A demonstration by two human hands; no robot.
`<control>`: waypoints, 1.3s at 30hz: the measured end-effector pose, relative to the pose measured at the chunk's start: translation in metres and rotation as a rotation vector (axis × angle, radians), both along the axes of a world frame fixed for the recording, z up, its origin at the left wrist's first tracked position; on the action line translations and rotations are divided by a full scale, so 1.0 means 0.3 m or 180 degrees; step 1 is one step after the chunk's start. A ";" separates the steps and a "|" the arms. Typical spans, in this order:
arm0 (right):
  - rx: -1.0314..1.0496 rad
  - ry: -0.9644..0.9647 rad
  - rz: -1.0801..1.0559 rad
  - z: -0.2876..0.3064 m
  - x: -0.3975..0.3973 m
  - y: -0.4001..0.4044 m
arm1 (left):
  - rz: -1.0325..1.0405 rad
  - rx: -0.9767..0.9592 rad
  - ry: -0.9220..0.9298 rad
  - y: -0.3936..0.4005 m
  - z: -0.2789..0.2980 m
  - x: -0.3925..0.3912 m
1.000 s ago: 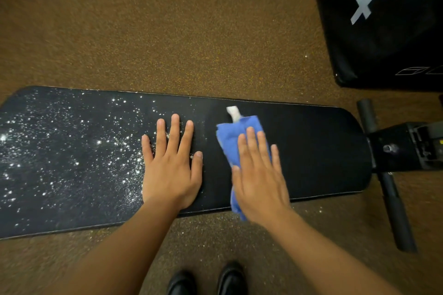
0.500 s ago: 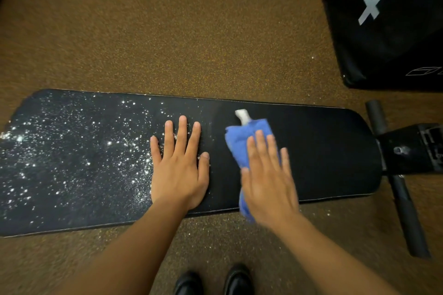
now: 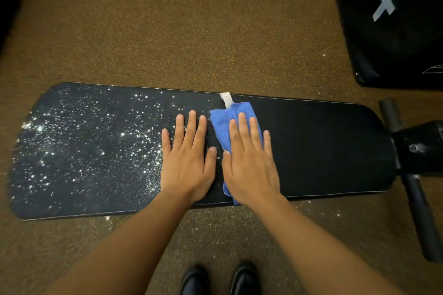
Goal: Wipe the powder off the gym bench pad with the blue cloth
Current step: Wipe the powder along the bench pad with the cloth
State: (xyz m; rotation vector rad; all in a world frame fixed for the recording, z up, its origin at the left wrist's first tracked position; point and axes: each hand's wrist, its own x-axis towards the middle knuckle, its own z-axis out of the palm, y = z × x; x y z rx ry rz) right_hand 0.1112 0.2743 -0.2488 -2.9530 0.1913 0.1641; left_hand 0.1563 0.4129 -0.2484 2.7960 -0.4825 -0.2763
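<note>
Right hand [image 3: 249,163] flat, pressed cloth [image 3: 221,124] on pad [image 3: 323,146]; powder [image 3: 84,141] lay beyond left hand [image 3: 187,163], also flat, along pad's length.

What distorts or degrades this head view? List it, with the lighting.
Head view: wide-angle bending curves the bench pad edges; warm, dim light tints the floor orange-brown; the powder glints as bright specks against the dark pad; soft blur on both forearms near the bottom edge; left hand, right hand and blue cloth stay fairly sharp.
</note>
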 end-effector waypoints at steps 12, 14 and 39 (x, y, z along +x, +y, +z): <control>0.0208 0.0087 -0.0302 0.018 0.023 0.026 | 0.0241 0.0248 -0.0138 0.253 0.042 0.037; 0.0206 0.0089 -0.0475 0.021 0.037 0.034 | 0.0198 0.0264 -0.0119 0.270 0.036 0.053; 0.0102 0.0072 -0.0554 0.027 0.116 0.188 | 0.0028 0.0256 -0.0026 0.266 0.005 0.094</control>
